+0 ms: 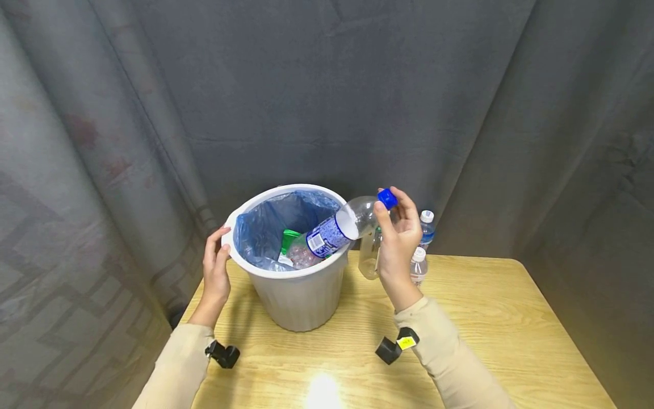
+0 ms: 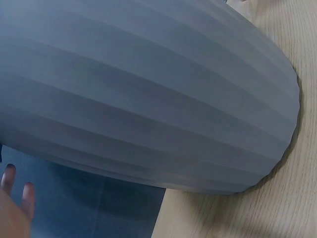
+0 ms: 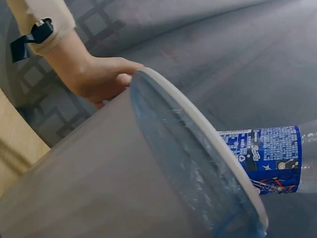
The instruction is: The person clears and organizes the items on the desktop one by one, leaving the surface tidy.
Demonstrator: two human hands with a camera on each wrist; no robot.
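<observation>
— What does the bin hold?

— The white ribbed bin [image 1: 293,295] stands on the wooden table [image 1: 485,318], lined with a blue bag [image 1: 265,227]. Inside lie a green wrapper [image 1: 290,237] and some clear plastic that is hard to make out. The bottom end of a clear bottle [image 1: 332,232] reaches down into it over the right side of the rim.

— And the hands?

— The left hand [image 1: 216,267] is laid against the bin's left side at the rim, thumb near the edge, fingers fairly straight along the wall; the right wrist view shows it there too, resting on the outside. The right hand [image 1: 397,238] is raised beside the bin, fingers and thumb curled round the bottle's neck, just under its blue cap [image 1: 387,198].

— How does the bottle look?

— It is tilted, cap end up and to the right, base down in the bag. The body is transparent, and a blue-and-white printed label [image 1: 327,237] wraps its middle. The cap is on.

— Anything else close by?

— Behind the right hand stand two small water bottles with white caps [image 1: 423,250] and another clear bottle [image 1: 369,258], partly hidden. A grey curtain [image 1: 357,85] hangs behind the table.
</observation>
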